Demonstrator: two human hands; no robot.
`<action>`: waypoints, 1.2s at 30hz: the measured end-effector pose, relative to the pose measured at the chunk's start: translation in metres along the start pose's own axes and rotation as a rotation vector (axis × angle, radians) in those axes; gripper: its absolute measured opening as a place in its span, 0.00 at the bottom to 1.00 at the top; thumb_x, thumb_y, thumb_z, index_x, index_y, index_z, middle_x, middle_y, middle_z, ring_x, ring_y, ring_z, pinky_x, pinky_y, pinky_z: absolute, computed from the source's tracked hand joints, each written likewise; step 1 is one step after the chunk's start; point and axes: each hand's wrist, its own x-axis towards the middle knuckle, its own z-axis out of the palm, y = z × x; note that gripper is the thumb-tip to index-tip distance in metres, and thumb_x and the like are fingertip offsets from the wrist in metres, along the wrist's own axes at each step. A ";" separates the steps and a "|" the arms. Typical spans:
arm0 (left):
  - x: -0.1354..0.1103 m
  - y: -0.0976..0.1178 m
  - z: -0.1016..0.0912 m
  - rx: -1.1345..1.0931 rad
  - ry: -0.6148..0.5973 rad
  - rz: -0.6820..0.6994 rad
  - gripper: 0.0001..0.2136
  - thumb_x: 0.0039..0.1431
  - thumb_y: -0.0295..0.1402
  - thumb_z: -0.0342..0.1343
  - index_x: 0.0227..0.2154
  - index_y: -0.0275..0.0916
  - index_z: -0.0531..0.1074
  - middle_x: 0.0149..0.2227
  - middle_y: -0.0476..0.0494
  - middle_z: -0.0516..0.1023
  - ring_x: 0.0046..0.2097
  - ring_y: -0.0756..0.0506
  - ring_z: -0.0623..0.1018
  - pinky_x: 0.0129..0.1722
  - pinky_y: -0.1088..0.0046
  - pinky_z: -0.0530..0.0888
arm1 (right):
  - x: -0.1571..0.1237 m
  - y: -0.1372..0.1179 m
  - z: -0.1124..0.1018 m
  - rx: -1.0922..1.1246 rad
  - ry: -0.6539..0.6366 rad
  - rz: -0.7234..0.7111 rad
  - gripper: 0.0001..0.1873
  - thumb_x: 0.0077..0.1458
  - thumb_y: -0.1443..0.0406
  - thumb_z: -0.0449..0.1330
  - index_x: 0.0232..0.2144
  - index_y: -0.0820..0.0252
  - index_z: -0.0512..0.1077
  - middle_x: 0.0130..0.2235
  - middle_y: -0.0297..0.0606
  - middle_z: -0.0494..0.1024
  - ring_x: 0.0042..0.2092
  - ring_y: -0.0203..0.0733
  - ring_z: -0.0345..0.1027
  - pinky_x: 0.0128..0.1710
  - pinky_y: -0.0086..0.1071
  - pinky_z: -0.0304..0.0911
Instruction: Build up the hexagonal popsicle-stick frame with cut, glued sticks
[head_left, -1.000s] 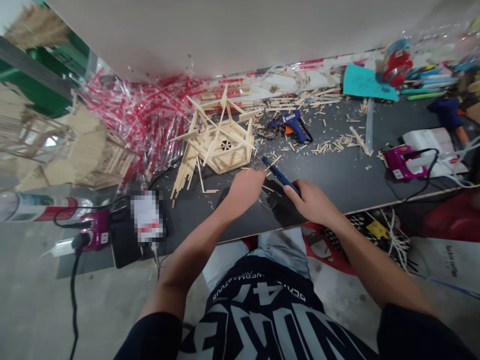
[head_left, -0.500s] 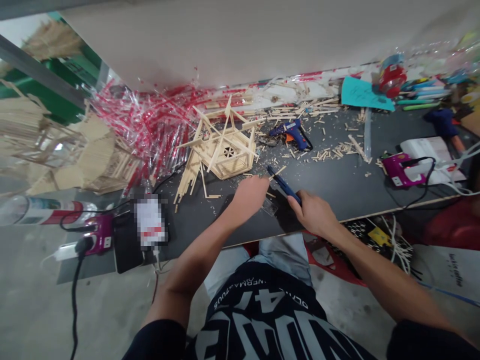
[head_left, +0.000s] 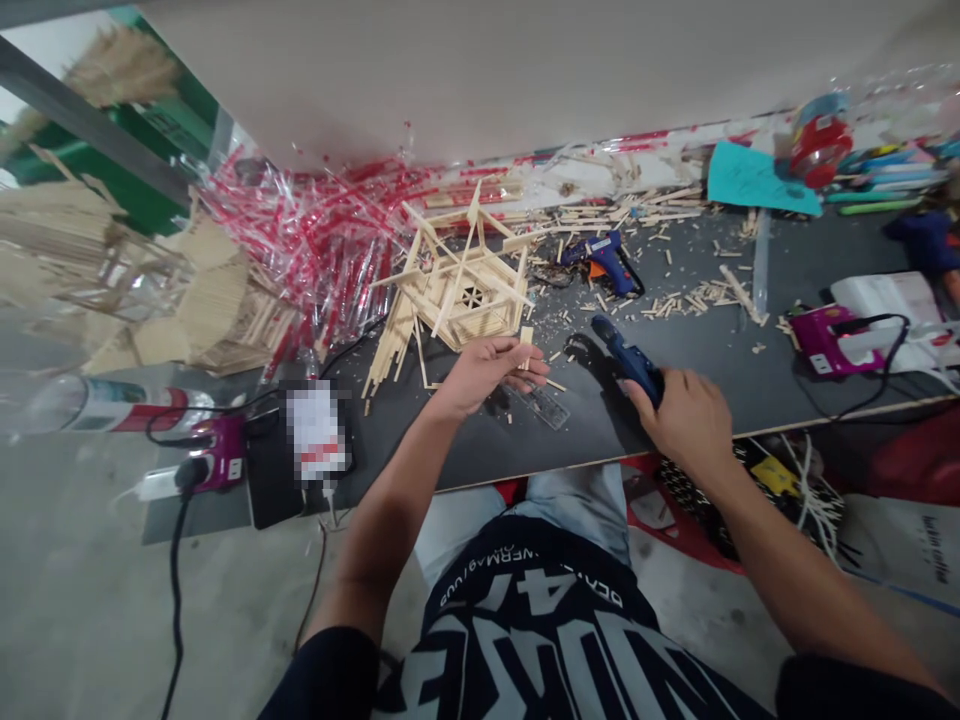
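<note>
My left hand (head_left: 489, 366) is raised palm-up over the dark table (head_left: 697, 345), its fingers pinched on a short wooden stick (head_left: 526, 341). My right hand (head_left: 686, 420) is closed round the handle of a blue tool (head_left: 628, 360) that points up and left, held above the table to the right of the left hand. A hexagonal model of wooden sticks (head_left: 465, 285) stands just beyond the left hand. A small clear plastic piece (head_left: 541, 405) lies on the table between my hands.
A blue glue gun (head_left: 604, 259) lies behind among scattered stick offcuts. Red-and-clear wrappers (head_left: 330, 240) are heaped at the left. Purple power sockets (head_left: 823, 335) (head_left: 217, 462) sit at both ends, a phone (head_left: 315, 432) at the left. Stick bundles (head_left: 195, 320) fill the far left.
My left hand has lifted and turned palm-up with the stick. My right hand has drawn the blue tool away to the right, off the stick.
</note>
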 end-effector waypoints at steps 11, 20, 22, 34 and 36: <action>0.001 -0.009 0.001 0.091 0.149 0.124 0.14 0.68 0.43 0.64 0.40 0.34 0.82 0.42 0.34 0.91 0.37 0.46 0.89 0.40 0.72 0.86 | 0.008 -0.006 0.000 0.049 0.047 0.163 0.46 0.73 0.47 0.48 0.68 0.92 0.62 0.59 0.81 0.73 0.61 0.80 0.69 0.63 0.60 0.62; -0.006 -0.016 -0.019 0.203 0.279 0.244 0.18 0.60 0.50 0.70 0.37 0.40 0.77 0.37 0.38 0.90 0.34 0.44 0.88 0.35 0.70 0.86 | 0.004 -0.019 0.042 0.262 0.346 0.119 0.37 0.71 0.53 0.58 0.67 0.82 0.69 0.72 0.77 0.62 0.75 0.79 0.49 0.71 0.69 0.53; -0.003 -0.023 -0.018 0.197 0.286 0.256 0.18 0.61 0.51 0.69 0.36 0.40 0.77 0.37 0.38 0.90 0.34 0.43 0.89 0.36 0.68 0.87 | 0.003 -0.037 0.047 0.361 0.379 -0.040 0.25 0.71 0.58 0.59 0.60 0.71 0.78 0.65 0.67 0.72 0.68 0.71 0.62 0.68 0.65 0.60; -0.010 -0.055 -0.022 1.059 0.262 0.578 0.12 0.74 0.26 0.57 0.47 0.42 0.85 0.47 0.43 0.91 0.51 0.43 0.89 0.53 0.70 0.83 | 0.011 -0.079 0.065 0.516 0.352 -0.344 0.16 0.75 0.65 0.56 0.38 0.57 0.83 0.41 0.49 0.83 0.44 0.53 0.74 0.47 0.44 0.71; -0.012 -0.056 -0.022 1.168 0.232 0.733 0.13 0.75 0.24 0.55 0.48 0.41 0.85 0.47 0.42 0.91 0.51 0.44 0.89 0.53 0.70 0.84 | 0.008 -0.081 0.062 0.565 0.340 -0.352 0.16 0.74 0.66 0.55 0.39 0.57 0.82 0.42 0.49 0.84 0.45 0.53 0.76 0.47 0.43 0.72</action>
